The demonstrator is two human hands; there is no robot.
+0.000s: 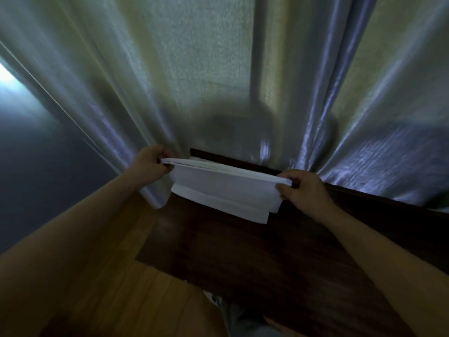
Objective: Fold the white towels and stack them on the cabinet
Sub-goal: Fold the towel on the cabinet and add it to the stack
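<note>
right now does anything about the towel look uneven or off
Yes: the white towel, pinched by the left hand and right hand above the dark cabinet, has misaligned layers; one hangs lower along the bottom edge.

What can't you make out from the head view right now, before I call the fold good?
- Any stack already on the cabinet: the held towel covers the spot behind it.
- How many layers the towel has: its edges blur where the left hand and right hand pinch it.
- The cabinet's right end: cut off by the frame edge and by the curtain.
</note>
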